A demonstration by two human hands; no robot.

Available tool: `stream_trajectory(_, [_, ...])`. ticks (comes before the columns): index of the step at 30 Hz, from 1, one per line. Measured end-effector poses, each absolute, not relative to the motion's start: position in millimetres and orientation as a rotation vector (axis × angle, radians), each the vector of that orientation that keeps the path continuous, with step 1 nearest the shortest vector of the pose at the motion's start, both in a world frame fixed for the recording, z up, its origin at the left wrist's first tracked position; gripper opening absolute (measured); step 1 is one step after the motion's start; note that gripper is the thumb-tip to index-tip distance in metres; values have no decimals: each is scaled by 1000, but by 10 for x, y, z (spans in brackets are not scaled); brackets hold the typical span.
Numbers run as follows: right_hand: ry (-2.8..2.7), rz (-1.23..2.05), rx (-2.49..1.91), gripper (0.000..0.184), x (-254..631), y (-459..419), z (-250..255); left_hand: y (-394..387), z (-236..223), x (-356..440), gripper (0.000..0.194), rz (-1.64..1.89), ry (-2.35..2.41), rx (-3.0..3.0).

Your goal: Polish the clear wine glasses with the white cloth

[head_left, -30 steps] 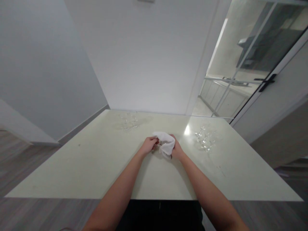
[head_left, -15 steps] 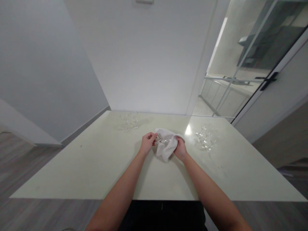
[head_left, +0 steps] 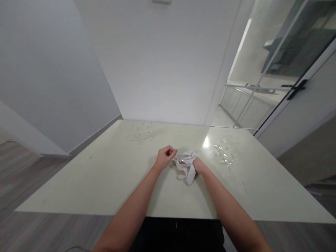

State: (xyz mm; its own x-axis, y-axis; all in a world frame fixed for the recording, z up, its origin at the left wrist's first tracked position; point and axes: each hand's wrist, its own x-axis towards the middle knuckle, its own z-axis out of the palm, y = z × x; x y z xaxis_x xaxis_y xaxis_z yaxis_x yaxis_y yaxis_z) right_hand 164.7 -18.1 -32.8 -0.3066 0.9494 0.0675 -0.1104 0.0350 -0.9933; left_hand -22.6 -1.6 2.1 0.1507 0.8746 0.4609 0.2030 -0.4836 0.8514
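Observation:
Above the middle of the table, a clear glass (head_left: 184,160) lies tilted on its side within a white cloth (head_left: 189,175). My left hand (head_left: 165,156) is closed at the glass's left end, thumb and fingers pinched together. From the right, my right hand (head_left: 198,165) reaches into the cloth and grips it around the glass; its fingers are mostly covered by the folds. One lower corner of the cloth hangs down toward the tabletop. The glass's exact shape is hard to make out.
Several clear glasses (head_left: 226,151) stand close together on the right of the pale table (head_left: 99,182). Another group of clear glassware (head_left: 143,132) is at the back left. A white wall borders the table's far edge, with a glass-paned door (head_left: 262,84) at right.
My right hand has turned and gone deeper into the cloth, which has bunched up and shifted slightly right and down. My left hand has rotated, still at the glass's left end.

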Motion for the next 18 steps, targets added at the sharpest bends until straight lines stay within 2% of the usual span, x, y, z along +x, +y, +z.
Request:
stream_trajectory(11, [-1460,1166,-1021,30,1696,-213,-231,-10,32,-230,38,1335,1067,1751])
stream_trajectory(18, [-1497,1311,-912,30,1664,-266,-153,0,18,-238,41,1321,1093,1679])
